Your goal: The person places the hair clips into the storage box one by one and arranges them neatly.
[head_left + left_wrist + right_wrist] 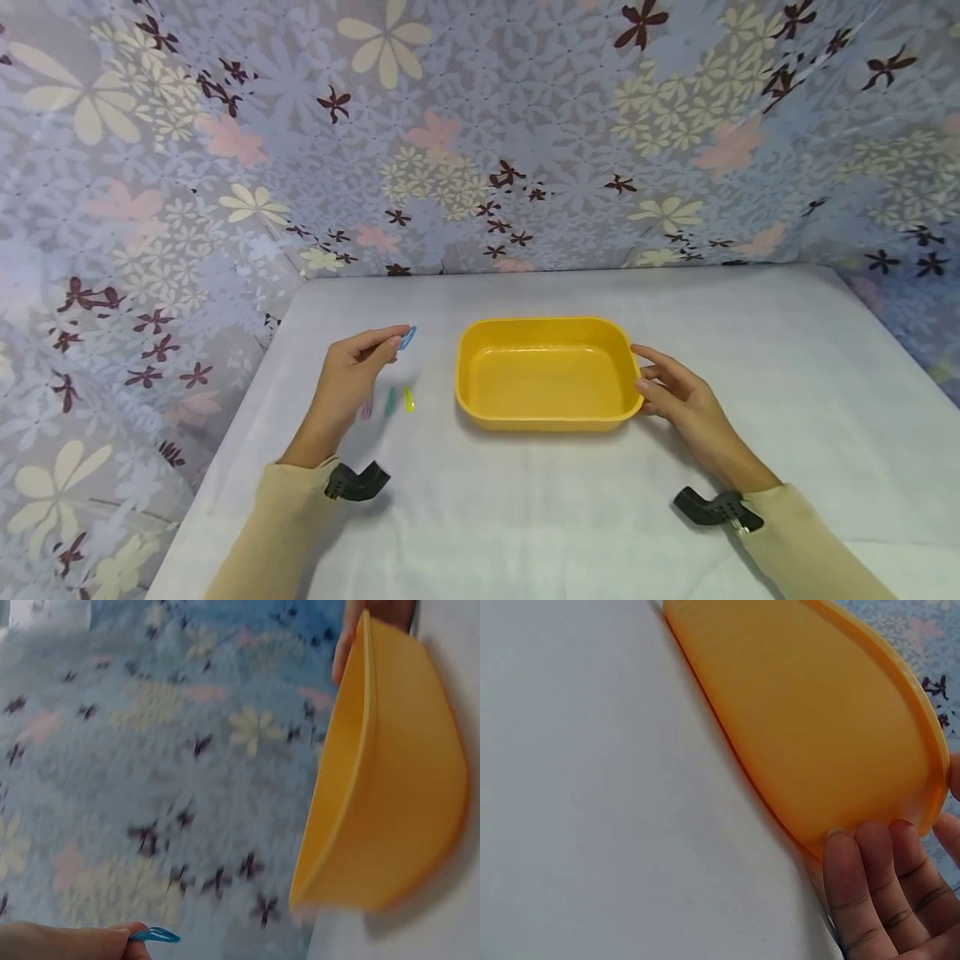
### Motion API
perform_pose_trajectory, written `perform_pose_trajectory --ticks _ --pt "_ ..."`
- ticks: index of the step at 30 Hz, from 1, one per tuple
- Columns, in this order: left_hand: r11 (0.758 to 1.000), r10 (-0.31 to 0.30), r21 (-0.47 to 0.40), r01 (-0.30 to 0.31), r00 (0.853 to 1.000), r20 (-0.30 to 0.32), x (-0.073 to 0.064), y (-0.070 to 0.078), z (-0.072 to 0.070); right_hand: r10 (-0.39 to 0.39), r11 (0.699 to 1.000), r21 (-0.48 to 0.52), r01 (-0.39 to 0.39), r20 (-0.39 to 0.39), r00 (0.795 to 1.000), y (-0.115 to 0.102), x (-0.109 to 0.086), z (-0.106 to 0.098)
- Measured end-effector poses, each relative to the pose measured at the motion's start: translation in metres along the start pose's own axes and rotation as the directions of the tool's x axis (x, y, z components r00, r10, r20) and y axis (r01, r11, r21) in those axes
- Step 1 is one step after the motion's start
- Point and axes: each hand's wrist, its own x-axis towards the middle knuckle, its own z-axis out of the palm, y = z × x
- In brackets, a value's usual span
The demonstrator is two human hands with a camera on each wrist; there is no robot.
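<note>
My left hand [350, 375] pinches a blue snap hair clip [407, 337] between thumb and fingertips, raised over the table left of a yellow plastic basin [547, 423]. In the left wrist view the same hair clip [156, 934] sticks out from the fingertips. My right hand [686, 408] holds the basin's right end at the rim. In the right wrist view several fingertips [847, 862] press against its outer wall. Below the left hand, pink [367, 407], green [391, 402] and yellow [408, 399] hair clips lie on the table, the pink one partly hidden by the wrist.
A white cloth [525, 517] covers the table. Floral fabric [480, 150] hangs behind the table and along its left side. Dark wrist-mounted cameras sit on the left sleeve [285, 508] and right sleeve [795, 525].
</note>
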Motion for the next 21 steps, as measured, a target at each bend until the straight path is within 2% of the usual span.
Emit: perform_pose_trajectory --ticks 3,6,12,15,19,21 --pt "1.000 0.009 0.017 -0.010 0.998 0.060 0.008 0.009 0.025 -0.004 1.000 0.002 0.004 0.004 1.000 -0.001 -0.001 0.000" --pt "1.000 0.013 -0.002 -0.013 0.993 0.119 0.016 0.015 0.049 -0.008 1.000 -0.006 0.008 0.010 1.000 -0.002 -0.001 0.000" --pt "0.999 -0.019 -0.025 0.025 0.977 0.213 0.030 0.022 0.095 -0.014 1.000 0.002 0.014 0.008 1.000 -0.002 0.000 0.001" --pt "1.000 -0.025 0.025 0.019 0.960 0.280 0.036 0.027 0.116 -0.019 1.000 -0.001 0.019 0.004 1.000 -0.001 0.000 0.000" --pt "0.990 0.009 0.127 -0.058 0.935 0.354 0.042 0.036 0.143 -0.026 1.000 0.001 0.026 0.007 1.000 -0.001 -0.001 -0.002" --pt "0.982 0.016 0.170 -0.085 0.928 0.371 0.044 0.040 0.157 -0.028 1.000 0.001 0.028 0.011 1.000 -0.001 -0.002 -0.003"
